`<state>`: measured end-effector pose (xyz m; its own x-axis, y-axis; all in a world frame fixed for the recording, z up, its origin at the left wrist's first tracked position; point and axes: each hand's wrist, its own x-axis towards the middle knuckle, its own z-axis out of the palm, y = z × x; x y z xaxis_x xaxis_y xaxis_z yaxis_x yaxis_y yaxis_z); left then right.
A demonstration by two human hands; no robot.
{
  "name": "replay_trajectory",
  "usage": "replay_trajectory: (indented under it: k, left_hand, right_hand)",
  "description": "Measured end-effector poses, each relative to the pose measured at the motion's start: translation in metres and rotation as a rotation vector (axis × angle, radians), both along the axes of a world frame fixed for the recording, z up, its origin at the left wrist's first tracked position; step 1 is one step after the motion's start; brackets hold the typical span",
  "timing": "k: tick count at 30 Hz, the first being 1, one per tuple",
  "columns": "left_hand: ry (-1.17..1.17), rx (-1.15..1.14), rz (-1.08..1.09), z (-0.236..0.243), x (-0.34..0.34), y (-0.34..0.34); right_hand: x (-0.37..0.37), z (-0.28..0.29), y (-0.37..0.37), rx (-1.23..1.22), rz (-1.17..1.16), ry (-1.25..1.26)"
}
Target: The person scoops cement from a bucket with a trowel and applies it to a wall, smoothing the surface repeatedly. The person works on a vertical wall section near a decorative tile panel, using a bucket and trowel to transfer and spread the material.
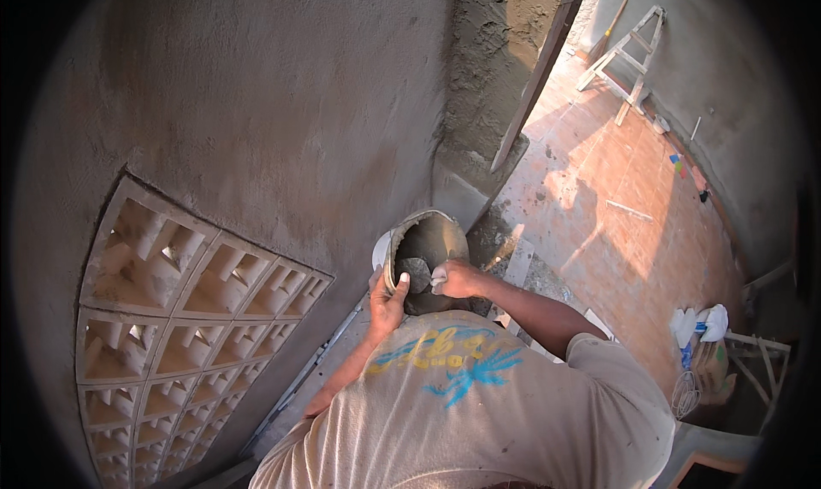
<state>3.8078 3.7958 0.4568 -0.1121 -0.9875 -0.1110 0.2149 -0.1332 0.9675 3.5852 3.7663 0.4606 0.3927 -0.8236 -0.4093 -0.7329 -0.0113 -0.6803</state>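
A mortar-caked bucket (462, 235) is tilted in front of my chest, its mouth turned toward me. My left hand (387, 303) is closed on its left rim, thumb on the edge. A trowel (415, 273) with a grey, mortar-smeared blade is inside the mouth. My right hand (456, 279) is closed around the trowel's handle, at the right of the opening. The bottom of the bucket is in shadow, so how much mortar it holds is hard to see.
A plastered wall (282, 87) with a breeze-block grille (192, 318) rises at my left. Ahead, a wooden board (547, 70) leans along rough wet plaster (483, 70). At right lie a tiled floor (633, 181), a wooden stepladder (633, 57) and a pile of bags (701, 322).
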Motion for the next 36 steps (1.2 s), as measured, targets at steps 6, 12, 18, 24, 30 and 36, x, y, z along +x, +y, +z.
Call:
replay_trajectory:
  k: [6,12,18,24,30,36]
  left_hand:
    - [0.144,0.175,0.138,0.000,0.020,-0.001]
    - [0.233,0.316,0.255,0.012,0.020,-0.002]
    - [0.137,0.436,0.431,-0.023,0.038,0.015]
    - [0.085,0.493,0.592,-0.057,0.053,0.048]
    - [0.058,0.532,0.641,-0.058,0.056,0.073]
    - [0.056,0.601,0.592,-0.053,0.040,0.068]
  right_hand:
    - [-0.021,0.026,0.007,-0.003,-0.054,0.082]
    - [-0.016,0.031,-0.025,-0.103,-0.030,0.328]
    - [-0.015,0.080,-0.059,-0.096,0.078,0.331]
    - [-0.030,0.094,-0.094,-0.087,0.162,-0.051]
    - [-0.131,0.023,-0.166,0.561,-0.192,-0.390]
    - [-0.205,0.001,-0.142,0.107,-0.723,-0.122]
